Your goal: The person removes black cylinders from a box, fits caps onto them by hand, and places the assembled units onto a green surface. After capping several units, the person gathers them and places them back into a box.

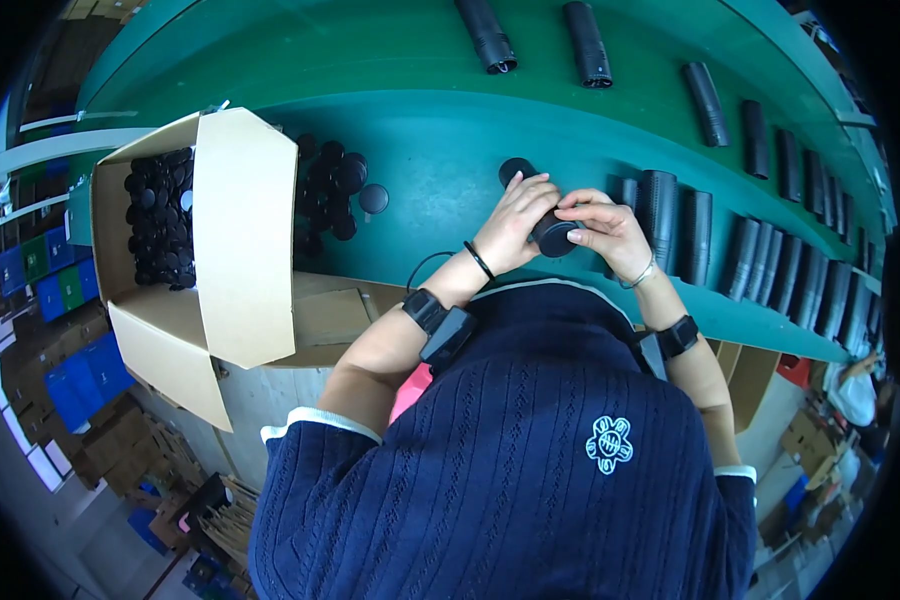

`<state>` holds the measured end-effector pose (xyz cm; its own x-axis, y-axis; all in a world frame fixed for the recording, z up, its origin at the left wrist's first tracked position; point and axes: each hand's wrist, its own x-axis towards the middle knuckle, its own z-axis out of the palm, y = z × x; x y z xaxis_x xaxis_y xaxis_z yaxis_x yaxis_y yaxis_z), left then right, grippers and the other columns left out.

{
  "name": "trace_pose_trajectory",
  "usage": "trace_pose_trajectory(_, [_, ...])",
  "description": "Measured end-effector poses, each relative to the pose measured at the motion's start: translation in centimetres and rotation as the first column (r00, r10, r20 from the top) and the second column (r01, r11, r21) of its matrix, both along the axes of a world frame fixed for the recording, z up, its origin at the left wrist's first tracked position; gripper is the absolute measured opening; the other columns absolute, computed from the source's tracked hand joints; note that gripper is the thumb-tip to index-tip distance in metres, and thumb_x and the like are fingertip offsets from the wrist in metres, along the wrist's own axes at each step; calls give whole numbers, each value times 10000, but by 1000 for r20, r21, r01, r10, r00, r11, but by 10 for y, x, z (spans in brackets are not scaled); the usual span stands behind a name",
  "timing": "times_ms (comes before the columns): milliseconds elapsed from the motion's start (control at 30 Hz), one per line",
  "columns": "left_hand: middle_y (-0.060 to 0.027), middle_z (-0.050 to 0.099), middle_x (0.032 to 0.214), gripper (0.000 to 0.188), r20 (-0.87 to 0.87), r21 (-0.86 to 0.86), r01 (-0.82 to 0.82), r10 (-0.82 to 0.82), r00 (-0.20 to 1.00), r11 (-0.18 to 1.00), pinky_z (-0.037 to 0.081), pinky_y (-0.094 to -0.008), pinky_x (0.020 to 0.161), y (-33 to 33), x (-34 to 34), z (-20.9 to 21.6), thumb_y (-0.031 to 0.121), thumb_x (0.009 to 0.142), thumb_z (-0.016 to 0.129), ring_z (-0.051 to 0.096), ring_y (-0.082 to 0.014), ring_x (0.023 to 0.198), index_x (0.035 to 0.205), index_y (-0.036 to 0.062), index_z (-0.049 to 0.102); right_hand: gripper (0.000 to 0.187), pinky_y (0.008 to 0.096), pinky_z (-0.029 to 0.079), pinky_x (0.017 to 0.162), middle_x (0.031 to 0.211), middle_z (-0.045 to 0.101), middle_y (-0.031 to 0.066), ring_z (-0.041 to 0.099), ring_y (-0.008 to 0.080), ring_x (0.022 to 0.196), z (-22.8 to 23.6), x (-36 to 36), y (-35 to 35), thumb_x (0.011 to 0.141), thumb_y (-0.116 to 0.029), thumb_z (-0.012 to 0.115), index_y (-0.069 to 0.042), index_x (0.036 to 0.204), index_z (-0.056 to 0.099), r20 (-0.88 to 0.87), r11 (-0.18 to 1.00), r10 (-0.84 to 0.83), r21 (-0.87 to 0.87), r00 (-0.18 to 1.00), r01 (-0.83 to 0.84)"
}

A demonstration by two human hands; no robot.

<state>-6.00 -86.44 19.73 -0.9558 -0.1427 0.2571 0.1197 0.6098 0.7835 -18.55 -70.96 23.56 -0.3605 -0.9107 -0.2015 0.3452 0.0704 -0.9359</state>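
My left hand (515, 222) is closed around a black round cap (556, 236), its fingers bent over the top. From the other side, the fingertips and thumb of my right hand (612, 238) pinch the same piece at its rim. Just beyond my left fingers another black round end (515, 172) shows. Whether it is part of the held piece or lies apart on the bench, I cannot tell. Close to the right of my right hand stand several black ribbed tubes (658, 215).
An open cardboard box (245, 235) full of black caps (160, 220) stands at the left. Loose black caps (332, 180) are heaped beside it on the green bench (430, 180). More black tubes (590, 45) lie on the green strip behind; a row (785, 275) runs rightward.
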Motion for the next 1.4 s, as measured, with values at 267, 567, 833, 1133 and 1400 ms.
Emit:
trace_pose_trajectory(267, [-173,493,1129,710,55,312,-183,174,983,932,347,-452,988,-8,-32,-5,137,586,780,461,-375,1107,1192,49,421,255,253,477,813,987,604,44,570,124,935,0,-32,-33,819,9,602,-42,1058,673,-369,996,-88,-43,925,77])
trace_pose_trajectory(567, [-168,490,1109,888,207,473,-581,557,804,662,488,-372,823,-127,-93,-16,114,664,797,536,-238,993,1289,-9,179,296,233,458,733,1010,629,45,581,107,855,29,-56,-6,916,-145,551,-53,1195,582,-245,905,-334,188,910,382])
trace_pose_trajectory(833, [-276,491,1198,1088,489,-214,-863,815,311,458,489,-475,882,-289,-149,-31,206,551,857,579,-391,1024,1353,92,131,427,205,416,596,778,534,-12,497,66,652,-13,-57,120,783,-108,710,-36,1170,545,-665,642,-304,386,682,662])
trace_pose_trajectory(1133, [-115,629,910,322,-27,-167,-562,566,824,810,479,-352,792,-188,-127,-24,199,699,727,596,-240,900,957,44,612,781,351,474,823,1005,597,208,584,286,997,3,-36,83,647,-229,790,-47,1302,404,-743,692,-78,440,665,573])
trace_pose_trajectory(1400, [-92,521,1202,666,127,719,-38,-77,989,694,373,-336,991,-2,-32,31,118,703,781,490,-208,1141,1264,32,433,466,355,418,936,1179,512,70,474,180,1151,12,-22,14,801,-82,634,-57,1238,473,-348,972,-110,157,931,173])
